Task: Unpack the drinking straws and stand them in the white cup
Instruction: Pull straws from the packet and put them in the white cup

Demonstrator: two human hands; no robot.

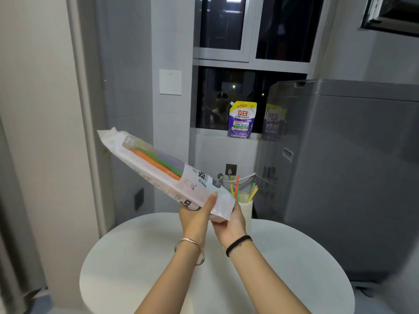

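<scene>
Two bare forearms reach over the round white table (140,264). The left hand (196,217), a thin bangle (190,247) on its wrist, and the right hand (231,220), with a black hair tie (238,244) on its wrist, both grip the lower end of the straw packet (163,168). The packet slants up and to the left, away from the hands, with orange, green and purple straws showing through its clear part. Just behind the right hand stands the white cup (246,206), with a few loose straws (237,186) upright inside.
</scene>
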